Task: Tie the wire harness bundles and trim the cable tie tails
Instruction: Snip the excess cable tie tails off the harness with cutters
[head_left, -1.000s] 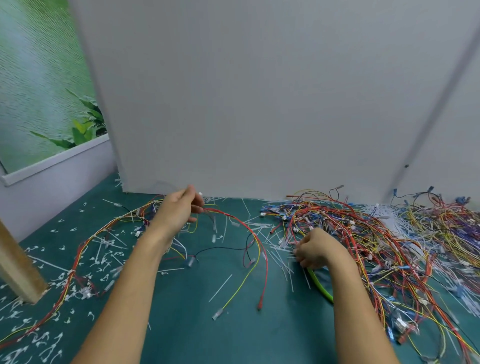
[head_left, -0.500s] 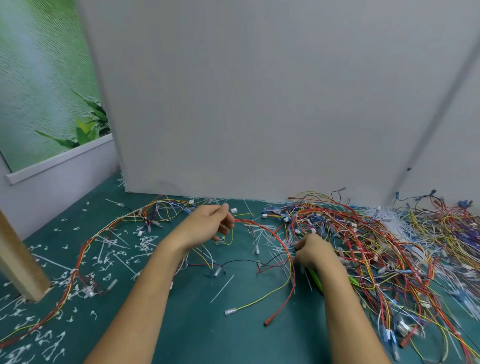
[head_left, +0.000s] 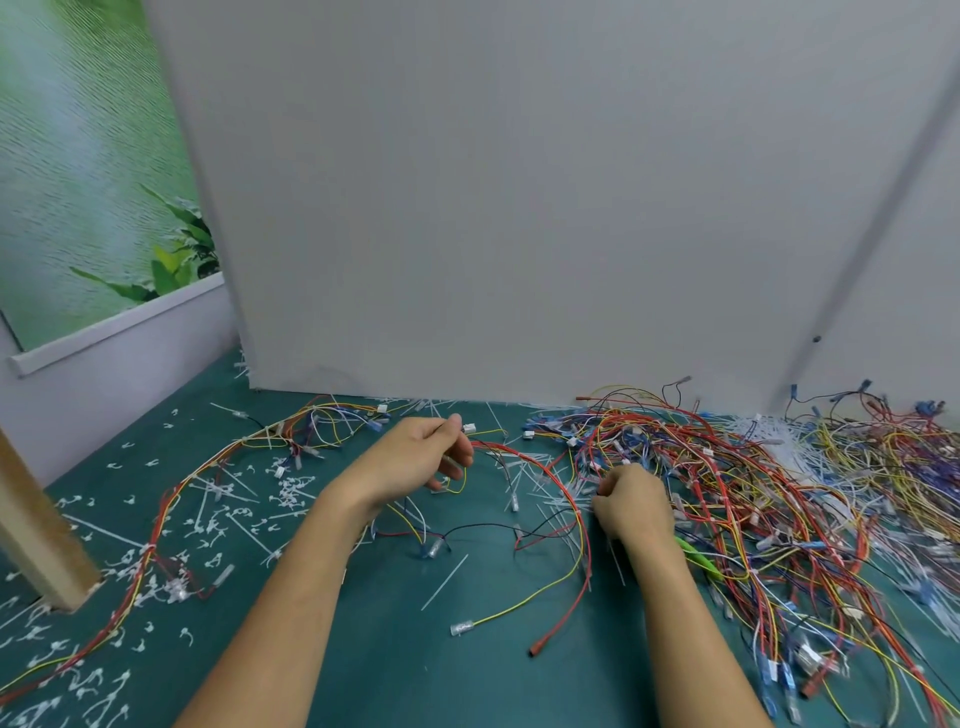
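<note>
My left hand grips a loose wire harness of red, yellow and black wires near its white connector end; the wires arc right and down to a red terminal near the table's front. My right hand is curled, fingers down in a scatter of white cable ties beside the big wire pile; what it pinches is hidden. A green-handled tool lies just right of my right wrist, partly under wires.
A tied harness runs along the left of the green mat among many trimmed tie tails. A wooden post stands at the left edge. A grey panel walls off the back. A loose tie lies mid-mat.
My left hand has carried the harness end rightward, toward my right hand. The harness loop and its red terminal shifted right with it. My right hand stayed at the tie scatter.
</note>
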